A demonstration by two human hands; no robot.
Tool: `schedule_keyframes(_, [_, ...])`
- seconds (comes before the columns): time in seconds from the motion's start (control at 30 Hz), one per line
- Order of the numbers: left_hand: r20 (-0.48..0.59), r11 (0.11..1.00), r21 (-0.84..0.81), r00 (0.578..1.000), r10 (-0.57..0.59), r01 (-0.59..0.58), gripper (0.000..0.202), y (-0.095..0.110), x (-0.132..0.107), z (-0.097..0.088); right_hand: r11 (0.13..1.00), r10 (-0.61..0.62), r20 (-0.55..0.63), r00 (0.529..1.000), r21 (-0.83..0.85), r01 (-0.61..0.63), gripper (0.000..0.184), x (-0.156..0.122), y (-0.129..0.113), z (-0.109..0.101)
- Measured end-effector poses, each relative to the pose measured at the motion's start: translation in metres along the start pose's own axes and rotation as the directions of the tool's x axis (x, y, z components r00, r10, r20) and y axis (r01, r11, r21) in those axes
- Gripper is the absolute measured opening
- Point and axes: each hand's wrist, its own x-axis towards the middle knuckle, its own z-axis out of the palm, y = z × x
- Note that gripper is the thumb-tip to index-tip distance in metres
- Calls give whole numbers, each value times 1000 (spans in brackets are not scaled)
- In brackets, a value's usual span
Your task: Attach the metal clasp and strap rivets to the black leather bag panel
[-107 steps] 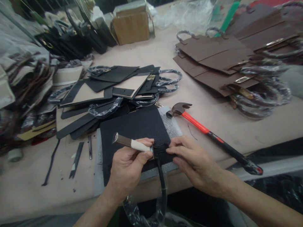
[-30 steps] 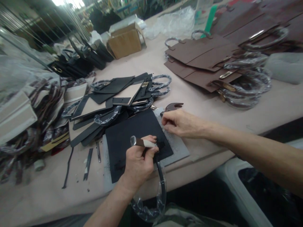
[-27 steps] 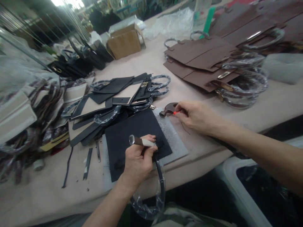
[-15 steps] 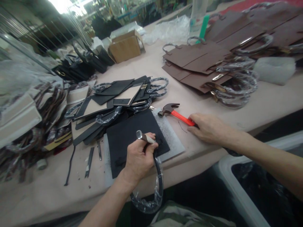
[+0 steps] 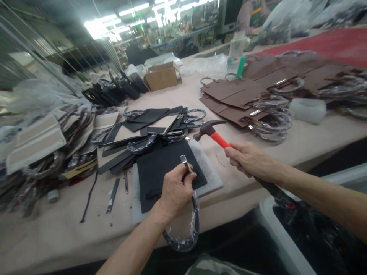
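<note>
My left hand [image 5: 175,188] is closed round a metal punch [image 5: 185,163], holding it upright on a black leather panel [image 5: 160,168]. The panel lies on a grey pad [image 5: 208,172] at the table's front edge. A black handle wrapped in plastic [image 5: 186,233] hangs from the panel over the edge. My right hand [image 5: 249,159] grips a hammer [image 5: 210,131] by its red and black shaft. The hammer head is lifted off the table, above and to the right of the punch.
A heap of black leather pieces and wrapped handles [image 5: 149,126] lies behind the panel. Brown panels with handles [image 5: 246,99] are stacked at the right. Small tools [image 5: 113,190] lie left of the pad. A cardboard box [image 5: 161,76] and black bags [image 5: 111,91] stand further back.
My right hand went from the panel to the hammer, slid down its shaft and lifted it off the table. My left hand tipped the punch from slanted to upright.
</note>
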Motion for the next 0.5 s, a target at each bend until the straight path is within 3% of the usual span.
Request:
schedule_keyframes(0.07, [11,1000,25,1000,2,-2,10,1,1,0,967,-222,-135,966,-155,200,33,-21,-18,-8])
schedule_keyframes(0.17, [23,1000,13,1000,-3,2,11,1,1,0,796,-521,-160,839,-446,409,36,-47,-39,-18])
schedule_keyframes(0.33, [32,1000,31,999,1,-2,11,3,3,0,558,-568,27,822,-722,410,29,-60,-58,-29])
schedule_keyframes(0.4, [32,999,34,1000,-2,1,11,4,3,-1,504,-669,-22,743,-748,432,29,-64,-66,-32])
schedule_keyframes(0.5, [31,1000,17,1000,-3,2,10,4,3,-1,579,-761,-272,589,-694,428,28,-72,-74,-31])
